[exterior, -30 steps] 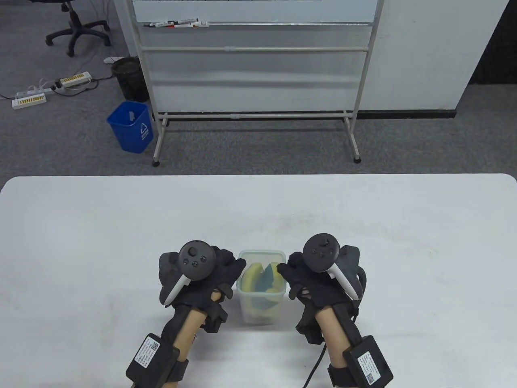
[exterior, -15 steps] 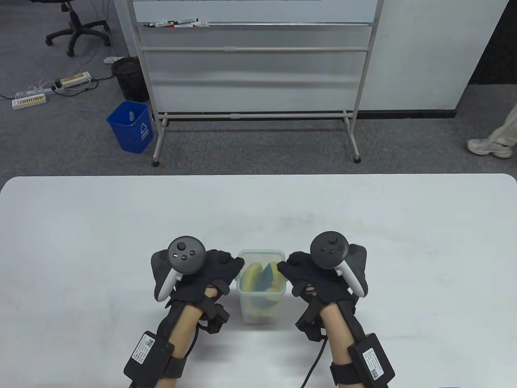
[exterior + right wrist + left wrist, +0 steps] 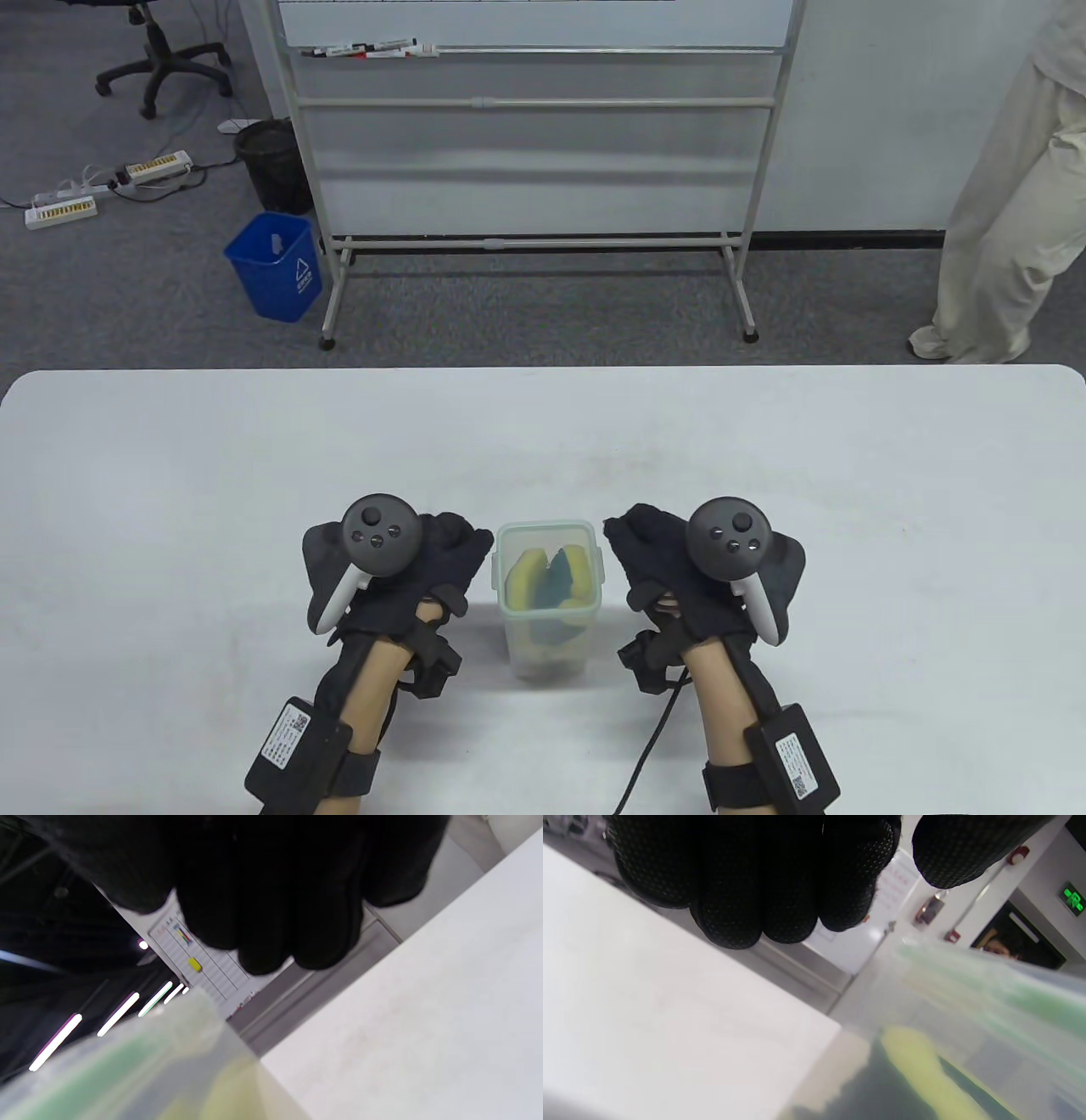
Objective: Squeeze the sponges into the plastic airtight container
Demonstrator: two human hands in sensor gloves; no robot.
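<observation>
A clear plastic container (image 3: 547, 654) stands upright near the table's front middle, its lid off. Yellow and dark green sponges (image 3: 543, 577) sit bent inside it. My left hand (image 3: 454, 543) is just left of the container and my right hand (image 3: 632, 535) just right of it, both apart from its walls and holding nothing. In the left wrist view the gloved fingers (image 3: 763, 878) hang above the table beside the blurred container (image 3: 967, 1035). In the right wrist view the fingers (image 3: 271, 899) hang above the container's rim (image 3: 140, 1052).
The white table (image 3: 254, 475) spreads wide around the container. Beyond its far edge are a whiteboard stand (image 3: 534, 238), a blue bin (image 3: 276, 267) and a person in light trousers (image 3: 1010, 221) at the right.
Both hands have moved off the container, the left one leftward and the right one rightward, and no longer touch its rim. A person has walked into view at the far right.
</observation>
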